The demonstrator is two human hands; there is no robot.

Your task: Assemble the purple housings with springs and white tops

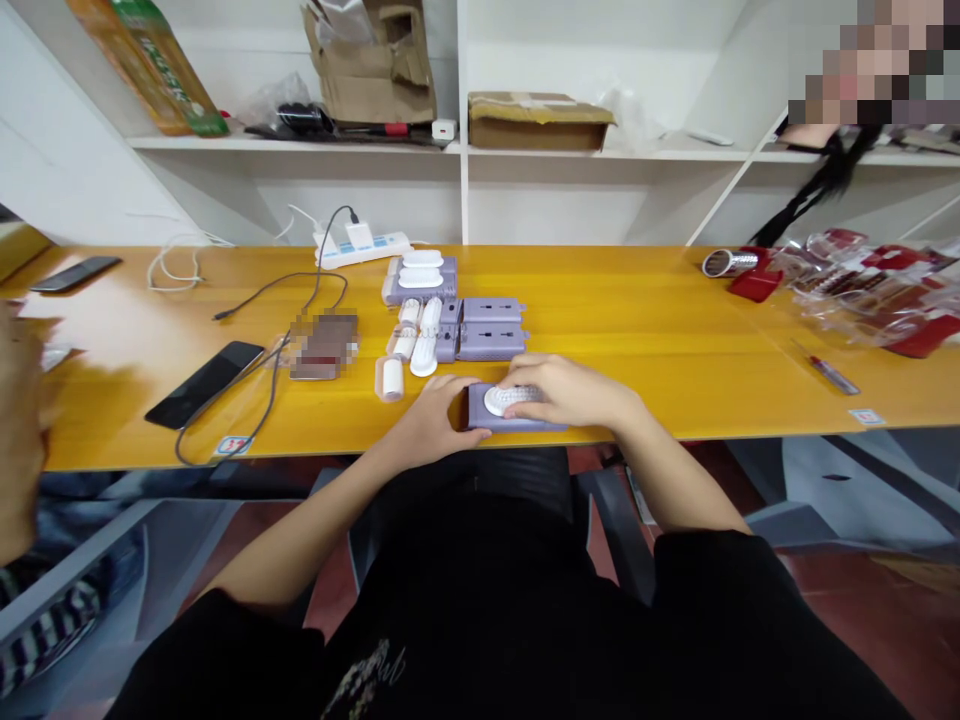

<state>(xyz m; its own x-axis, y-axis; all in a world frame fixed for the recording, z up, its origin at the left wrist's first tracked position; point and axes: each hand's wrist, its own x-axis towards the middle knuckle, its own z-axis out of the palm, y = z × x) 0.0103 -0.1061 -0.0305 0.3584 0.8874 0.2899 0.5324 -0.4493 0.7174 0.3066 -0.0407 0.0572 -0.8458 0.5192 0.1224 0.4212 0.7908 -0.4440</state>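
Observation:
At the table's front edge lies a purple box (517, 425). Its left end sits between the fingers and thumb of my left hand (431, 422), which is closed around it. On the box's top face is a white oval piece with a knobbly surface (493, 401). My right hand (566, 388) grips that piece from above, its fingers partly covering it. Just behind are purple cases (491, 340) laid side by side, white oval pieces (424, 356), and a white cylinder in a clear cover (392, 380). Farther back, another purple box (448, 270) carries two white oval pieces (421, 277).
To the left lie a black phone (204, 385), a dark cable (274, 400) and a brown packet (330, 345). A power strip (386, 247) stands at the back. Clear-wrapped red items (862, 280) and a screwdriver (832, 375) are at right. Another person's arm (19, 440) shows at far left.

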